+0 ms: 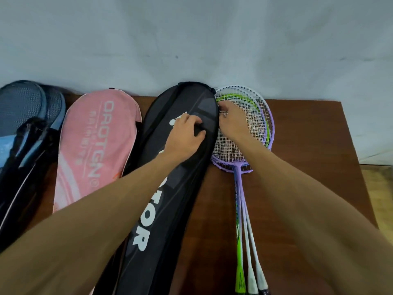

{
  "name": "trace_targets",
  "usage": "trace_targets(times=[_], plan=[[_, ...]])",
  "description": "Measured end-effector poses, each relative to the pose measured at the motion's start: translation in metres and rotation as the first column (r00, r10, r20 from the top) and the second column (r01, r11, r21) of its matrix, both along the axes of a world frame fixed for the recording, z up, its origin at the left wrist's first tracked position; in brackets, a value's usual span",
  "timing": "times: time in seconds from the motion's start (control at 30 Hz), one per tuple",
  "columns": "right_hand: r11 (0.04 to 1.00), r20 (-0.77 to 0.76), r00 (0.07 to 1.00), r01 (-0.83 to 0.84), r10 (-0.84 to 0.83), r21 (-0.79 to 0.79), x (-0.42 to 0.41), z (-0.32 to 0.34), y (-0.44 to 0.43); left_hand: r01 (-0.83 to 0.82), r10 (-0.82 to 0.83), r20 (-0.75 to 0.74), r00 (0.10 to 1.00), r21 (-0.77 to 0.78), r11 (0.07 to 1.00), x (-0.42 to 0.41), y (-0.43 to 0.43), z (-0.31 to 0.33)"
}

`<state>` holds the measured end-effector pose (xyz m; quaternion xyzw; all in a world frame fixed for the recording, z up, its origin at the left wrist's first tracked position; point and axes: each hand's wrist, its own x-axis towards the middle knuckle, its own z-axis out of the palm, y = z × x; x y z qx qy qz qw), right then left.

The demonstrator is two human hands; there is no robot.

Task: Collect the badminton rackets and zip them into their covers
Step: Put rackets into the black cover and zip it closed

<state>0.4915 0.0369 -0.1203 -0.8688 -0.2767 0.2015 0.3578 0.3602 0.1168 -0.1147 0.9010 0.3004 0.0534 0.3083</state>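
our forearms (106,220) lead to the black cover (180,199): left hand (185,135) pinches it, right hand (231,122) curls at its edge, grip unclear. rackets (225,150) lie beside it; we judge zipping needs a steady pull.

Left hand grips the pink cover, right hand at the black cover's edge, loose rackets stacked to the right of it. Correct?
Not quite. The head view shows the left hand gripping the black cover, not the pink cover beside it. The rest stands: the right hand is at the black cover's edge, and the loose rackets are stacked to the right of it.
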Motion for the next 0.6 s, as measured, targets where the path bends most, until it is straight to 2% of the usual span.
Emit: trace_targets(times=[0.1,0.23,0.47,0.6], plan=[[0.999,-0.026,0.998,0.048,-0.049,-0.008,0.003,-0.003,0.001,0.021,-0.021,-0.004,1.0,0.024,0.999,-0.001,-0.004,-0.004],[0.993,0.002,0.998,0.068,-0.068,-0.101,0.008,-0.001,-0.002,0.062,-0.061,-0.022,0.998,0.067,0.996,-0.003,-0.008,-0.01],[0.972,0.113,0.993,-0.011,0.039,-0.236,0.006,-0.001,-0.013,0.131,-0.108,-0.119,0.987,0.209,0.969,-0.008,-0.021,-0.015],[0.965,0.185,0.977,-0.054,0.104,-0.258,0.004,0.0,-0.02,0.159,-0.128,-0.145,0.981,0.23,0.96,-0.019,-0.027,-0.017]])
